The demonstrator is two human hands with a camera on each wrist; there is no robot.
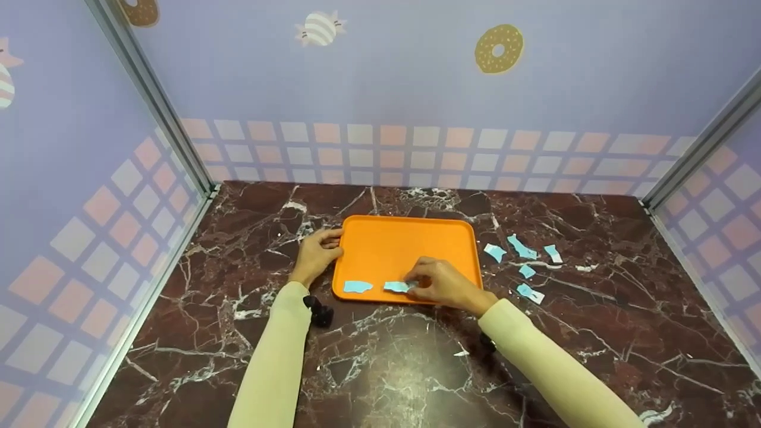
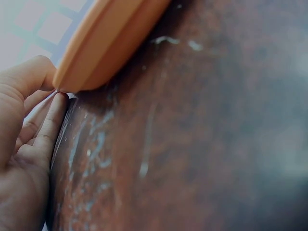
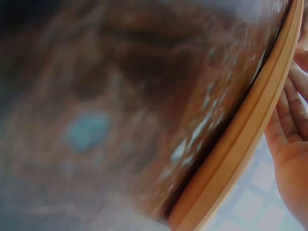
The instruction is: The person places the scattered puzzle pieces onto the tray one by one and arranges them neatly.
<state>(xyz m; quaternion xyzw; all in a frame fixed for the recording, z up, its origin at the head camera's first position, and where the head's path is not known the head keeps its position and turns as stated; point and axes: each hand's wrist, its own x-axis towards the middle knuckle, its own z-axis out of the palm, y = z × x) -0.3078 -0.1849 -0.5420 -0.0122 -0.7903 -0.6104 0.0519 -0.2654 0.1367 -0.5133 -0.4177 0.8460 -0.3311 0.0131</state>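
An orange tray lies on the marbled table. At its left edge my left hand holds the rim, the thumb on the side wall and a fingertip low beneath it in the left wrist view. My right hand is over the tray's front part. Its thumb and forefinger pinch the right end of a torn light-blue piece of paper, and the fingers hide part of it. Another torn blue piece of paper lies flat in the tray's front left corner. In the right wrist view the right hand shows above the tray's rim.
Several torn blue and white paper scraps lie on the table right of the tray. A small white scrap lies in front. Patterned walls stand behind and at both sides. A black object sits by the left wrist.
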